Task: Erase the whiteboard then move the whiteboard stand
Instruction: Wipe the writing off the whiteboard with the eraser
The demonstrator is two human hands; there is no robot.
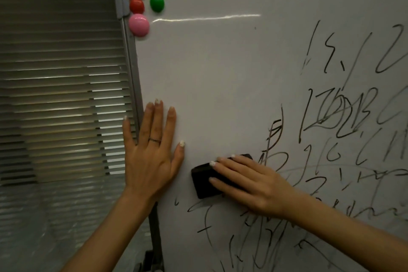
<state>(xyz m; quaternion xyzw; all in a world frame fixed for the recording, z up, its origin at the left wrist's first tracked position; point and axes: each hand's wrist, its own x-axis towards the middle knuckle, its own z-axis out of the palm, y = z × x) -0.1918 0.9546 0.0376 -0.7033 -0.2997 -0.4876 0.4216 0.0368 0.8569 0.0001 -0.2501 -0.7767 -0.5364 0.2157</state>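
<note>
dim room with slatted blinds (61,99) behind a framed whiteboard (220,68), clean at upper left and scrawled over at right and below, on a stand post (155,234) that likely shifts when pushed. left hand (152,157) lies flat, fingers straight, bracing board and frame edge. right hand (254,185) presses straight fingers on the black eraser (202,181), probably light and soft; three round magnets (139,25) sit top left.

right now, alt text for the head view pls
A right hand presses a black eraser on a whiteboard, with black scribbles to the right and below. The left hand lies flat on its left edge, below three magnets.
</note>
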